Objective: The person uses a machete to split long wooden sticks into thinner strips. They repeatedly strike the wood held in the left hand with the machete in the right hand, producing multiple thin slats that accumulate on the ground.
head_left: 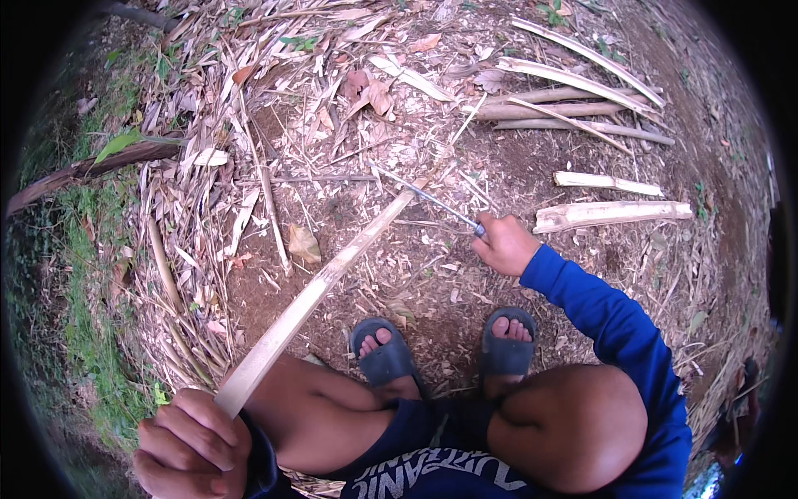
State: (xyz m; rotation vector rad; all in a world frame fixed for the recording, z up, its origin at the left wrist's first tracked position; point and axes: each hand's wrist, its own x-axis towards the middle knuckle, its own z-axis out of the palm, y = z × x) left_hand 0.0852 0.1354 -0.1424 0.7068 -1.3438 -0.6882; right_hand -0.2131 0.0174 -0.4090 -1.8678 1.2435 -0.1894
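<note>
A long pale strip of split wood (309,293) slants from the lower left up to the middle. My left hand (193,445) is closed around its near end. My right hand (505,244) grips the handle of a knife (440,205) with a long thin blade. The blade reaches up and left, and crosses or lies right by the strip's far end; I cannot tell whether it touches. Below the blade, both my feet in dark slide sandals (387,356) rest on the ground.
Several peeled and unpeeled sticks (573,108) lie at the upper right. Two shorter split pieces, one a wide pale piece (613,214), lie right of my right hand. Dry leaves and shavings (199,208) cover the left side, where a dark branch (91,169) juts in beside grass.
</note>
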